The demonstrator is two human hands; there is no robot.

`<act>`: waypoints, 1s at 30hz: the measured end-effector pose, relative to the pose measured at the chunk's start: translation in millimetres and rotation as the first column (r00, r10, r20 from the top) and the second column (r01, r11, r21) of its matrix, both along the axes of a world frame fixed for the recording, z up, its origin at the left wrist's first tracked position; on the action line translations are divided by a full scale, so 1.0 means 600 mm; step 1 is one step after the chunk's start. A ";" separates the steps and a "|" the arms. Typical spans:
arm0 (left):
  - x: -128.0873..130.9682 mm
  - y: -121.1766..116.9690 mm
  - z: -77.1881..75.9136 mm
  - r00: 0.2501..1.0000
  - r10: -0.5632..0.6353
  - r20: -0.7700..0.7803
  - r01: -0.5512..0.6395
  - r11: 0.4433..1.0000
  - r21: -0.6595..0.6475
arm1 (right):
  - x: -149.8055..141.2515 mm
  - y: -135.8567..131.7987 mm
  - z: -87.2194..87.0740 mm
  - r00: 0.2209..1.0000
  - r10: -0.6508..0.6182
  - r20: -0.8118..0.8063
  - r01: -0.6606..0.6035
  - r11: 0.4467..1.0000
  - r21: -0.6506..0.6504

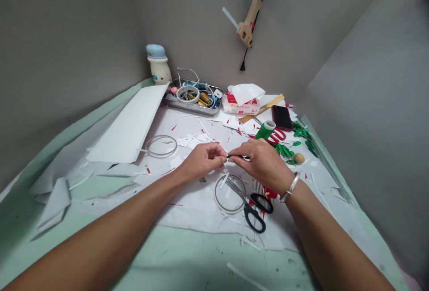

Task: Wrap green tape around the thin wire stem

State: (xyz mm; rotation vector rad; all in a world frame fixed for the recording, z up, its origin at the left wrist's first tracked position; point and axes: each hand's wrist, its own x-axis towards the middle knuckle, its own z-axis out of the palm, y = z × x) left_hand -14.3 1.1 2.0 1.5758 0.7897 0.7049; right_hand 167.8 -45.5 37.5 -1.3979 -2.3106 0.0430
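Note:
My left hand (pixel 209 157) and my right hand (pixel 259 159) meet fingertip to fingertip above the paper-covered table. Between the right thumb and fingers lies a thin dark green piece (pixel 238 157), its kind too small to make out. The left fingers are pinched at its tip, and what they hold is mostly hidden. Just below the hands, black-handled scissors (pixel 254 212) rest across a ring of narrow tape (pixel 216 199). A spool of green thread (pixel 264 130) stands right behind my right hand, with green leaf-like pieces (pixel 284 150) and a round wooden bead (pixel 298 158) to its right.
A metal tray (pixel 201 110) of tape and thread sits at the back, beside a tissue pack (pixel 241 104). Red-handled scissors (pixel 277 137) and a phone (pixel 282 117) lie at right. White card (pixel 130 123) and another tape ring (pixel 161 146) are at left. A glue gun (pixel 248 25) hangs above.

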 end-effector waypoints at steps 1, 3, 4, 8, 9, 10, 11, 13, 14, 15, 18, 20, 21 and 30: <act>0.000 0.000 0.000 1.000 0.002 -0.004 -0.002 1.000 -0.001 | 0.001 -0.001 -0.001 1.000 0.008 0.027 -0.008 1.000 0.009; 0.001 0.000 0.000 1.000 0.016 -0.001 -0.016 1.000 0.004 | 0.002 -0.002 -0.003 0.998 0.007 0.061 -0.008 1.000 0.017; 0.001 0.000 0.001 1.000 0.025 0.005 -0.025 1.000 0.008 | 0.002 -0.002 -0.005 0.998 -0.002 0.064 0.000 1.000 0.019; 0.000 0.000 0.001 0.998 0.038 0.045 -0.038 0.999 0.005 | -0.002 0.002 -0.015 0.999 -0.027 -0.035 0.027 1.000 0.011; 0.000 0.001 0.001 0.997 0.041 0.060 -0.041 0.999 -0.002 | -0.003 0.003 -0.018 0.996 -0.027 -0.079 0.028 1.000 0.011; 0.000 0.001 0.002 0.996 0.045 0.076 -0.044 0.999 -0.012 | -0.005 0.005 -0.020 0.992 -0.026 -0.125 0.028 1.000 0.015; 0.000 0.001 0.002 0.995 0.049 0.090 -0.046 0.999 -0.026 | -0.006 0.006 -0.023 0.986 -0.025 -0.166 0.029 0.999 0.021; -0.001 0.003 0.002 0.993 0.056 0.106 -0.050 0.997 -0.057 | -0.009 0.009 -0.027 0.974 -0.030 -0.223 0.040 0.999 0.037; -0.002 0.004 0.002 0.992 0.060 0.108 -0.052 0.996 -0.070 | -0.011 0.010 -0.029 0.970 -0.033 -0.239 0.045 0.998 0.045; -0.002 0.006 0.001 0.992 0.063 0.108 -0.055 0.995 -0.081 | -0.012 0.010 -0.031 0.968 -0.033 -0.251 0.047 0.998 0.051; -0.004 0.010 0.000 0.989 0.074 0.130 -0.060 0.993 -0.102 | -0.017 0.011 -0.038 0.958 -0.030 -0.287 0.053 0.996 0.072; -0.005 0.011 -0.001 0.985 0.068 0.158 -0.050 0.992 -0.114 | -0.020 0.010 -0.042 0.948 -0.036 -0.315 0.068 0.994 0.091; -0.005 0.011 -0.001 0.983 0.061 0.171 -0.042 0.992 -0.118 | -0.021 0.010 -0.044 0.944 -0.043 -0.327 0.079 0.992 0.100; -0.001 0.008 -0.003 0.987 0.083 0.135 -0.060 0.984 -0.167 | -0.023 0.009 -0.053 0.918 -0.037 -0.395 0.126 0.971 0.201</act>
